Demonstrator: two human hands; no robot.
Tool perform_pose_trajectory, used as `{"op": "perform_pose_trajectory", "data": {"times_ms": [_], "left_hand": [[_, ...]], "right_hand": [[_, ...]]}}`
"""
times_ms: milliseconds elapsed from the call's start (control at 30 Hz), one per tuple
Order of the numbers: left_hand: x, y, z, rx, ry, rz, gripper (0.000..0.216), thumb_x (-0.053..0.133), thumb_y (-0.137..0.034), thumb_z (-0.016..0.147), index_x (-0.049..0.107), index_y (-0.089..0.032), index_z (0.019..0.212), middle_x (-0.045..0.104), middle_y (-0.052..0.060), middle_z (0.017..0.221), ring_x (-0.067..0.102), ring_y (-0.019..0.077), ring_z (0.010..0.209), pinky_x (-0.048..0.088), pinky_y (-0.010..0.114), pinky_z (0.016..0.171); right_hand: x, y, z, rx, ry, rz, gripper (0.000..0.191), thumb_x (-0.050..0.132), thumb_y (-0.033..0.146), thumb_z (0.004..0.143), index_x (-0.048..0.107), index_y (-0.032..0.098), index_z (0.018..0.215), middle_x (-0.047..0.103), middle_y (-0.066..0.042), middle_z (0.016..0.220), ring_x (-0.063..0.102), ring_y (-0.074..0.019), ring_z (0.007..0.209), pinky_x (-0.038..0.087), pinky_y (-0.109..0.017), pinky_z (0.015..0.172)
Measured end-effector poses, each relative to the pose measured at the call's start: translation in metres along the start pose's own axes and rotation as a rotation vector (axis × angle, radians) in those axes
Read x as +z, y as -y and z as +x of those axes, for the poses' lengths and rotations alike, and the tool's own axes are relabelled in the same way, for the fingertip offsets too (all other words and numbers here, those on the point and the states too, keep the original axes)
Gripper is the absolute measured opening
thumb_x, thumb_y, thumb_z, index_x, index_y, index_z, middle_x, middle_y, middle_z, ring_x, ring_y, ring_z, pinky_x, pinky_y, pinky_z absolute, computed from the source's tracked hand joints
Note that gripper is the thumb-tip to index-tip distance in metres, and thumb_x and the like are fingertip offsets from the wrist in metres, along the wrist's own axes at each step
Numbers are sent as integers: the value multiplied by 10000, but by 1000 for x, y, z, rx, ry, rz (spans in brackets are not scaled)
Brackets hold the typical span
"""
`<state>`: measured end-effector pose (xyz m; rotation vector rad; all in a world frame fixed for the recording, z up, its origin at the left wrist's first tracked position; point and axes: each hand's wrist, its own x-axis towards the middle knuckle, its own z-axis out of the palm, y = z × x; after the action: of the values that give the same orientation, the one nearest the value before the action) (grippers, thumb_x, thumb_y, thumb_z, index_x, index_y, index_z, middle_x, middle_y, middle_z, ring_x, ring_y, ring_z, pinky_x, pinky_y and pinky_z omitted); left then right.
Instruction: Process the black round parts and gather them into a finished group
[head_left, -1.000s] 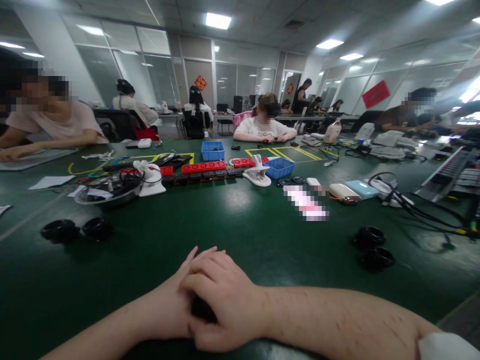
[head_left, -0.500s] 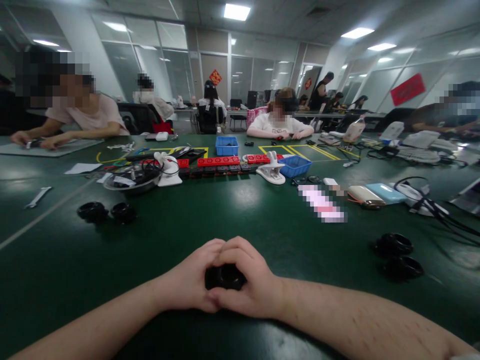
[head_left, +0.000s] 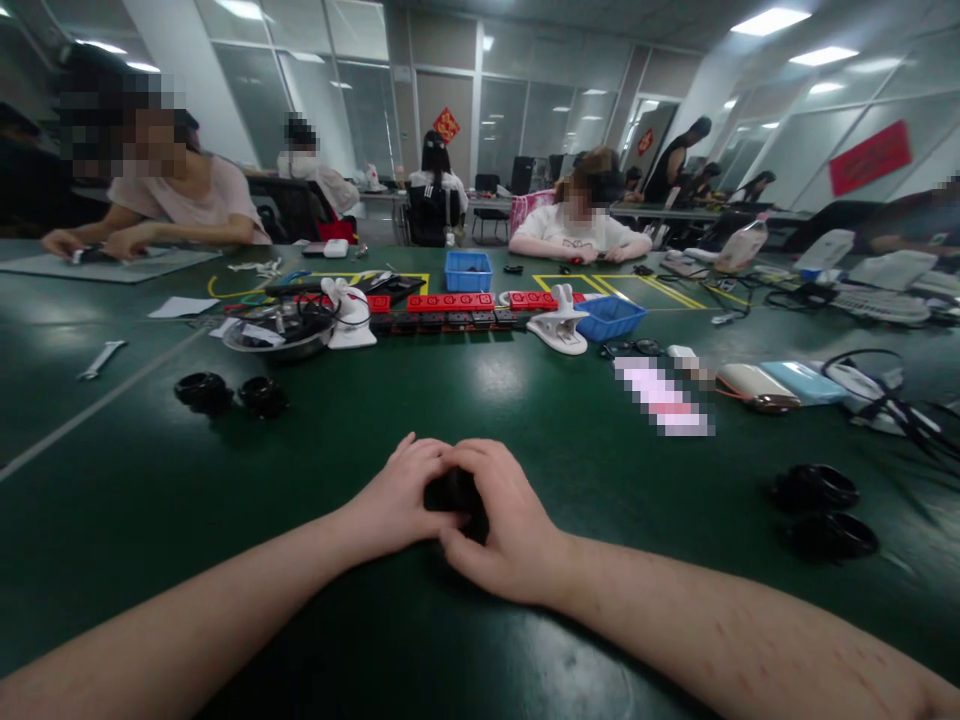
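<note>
Low over the near middle of the table, a black, glossy round part (head_left: 454, 492) sits between both hands, mostly covered by fingers. My left hand (head_left: 399, 497) is closed around its left side, with one finger raised at the back. My right hand (head_left: 511, 522) curls over the far side and right of it, the thumb at the near side. Similar black, hollow round parts stand on the table: a pair at left, of which one (head_left: 203, 392) is nearer the edge, and a pair at right, with one (head_left: 816, 487) behind the other.
A green table (head_left: 360, 620) spreads around me. Farther back are a metal bowl of dark parts (head_left: 274, 345), white clamp stands (head_left: 561, 325), a red-and-black row of sockets (head_left: 450, 303) and blue bins (head_left: 609, 318). A wrench (head_left: 102, 360) lies at left. Other people sit across the table.
Both hands have shifted slightly up in the picture, and the black part shows less between them. My left hand's grip has changed, one finger now lifted. The whole view has tilted slightly.
</note>
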<state>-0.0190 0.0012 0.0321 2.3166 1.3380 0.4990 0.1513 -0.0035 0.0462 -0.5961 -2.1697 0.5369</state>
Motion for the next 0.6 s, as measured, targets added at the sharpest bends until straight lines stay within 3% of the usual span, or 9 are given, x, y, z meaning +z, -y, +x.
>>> {"op": "perform_pose_trajectory", "data": {"times_ms": [133,300,467,600], "left_hand": [[-2,-1,-2,8,-19,29,358,652,-357,716,574,-198,1027,551,77,1150,455,275,1131,122,562,1052],[-2,-6,-3,-18,-100,62,505,724,-389,590,548,-162,1006,552,92,1064,475,307,1062,103,596,1034],[-2,-8,-2,-15,-141,30,386,712,-299,602,568,-142,924,567,79,950,510,285,959,214,556,1008],[-7,-4,-1,90,-73,-67,397,716,-179,577,573,-179,948,566,37,976,507,236,971,419,366,894]], "right_hand": [[2,-3,2,143,44,-119,576,647,377,688,427,147,1168,470,-141,1200,418,-272,1130,358,-459,948],[3,-10,6,258,38,-202,440,696,379,644,525,157,983,547,-105,1001,492,-264,943,417,-450,806],[3,-15,7,185,51,-134,283,661,294,675,528,176,895,567,-59,873,512,-222,843,430,-407,749],[3,-13,5,73,46,-30,244,560,195,693,511,183,932,564,-58,917,512,-195,882,438,-358,780]]}}
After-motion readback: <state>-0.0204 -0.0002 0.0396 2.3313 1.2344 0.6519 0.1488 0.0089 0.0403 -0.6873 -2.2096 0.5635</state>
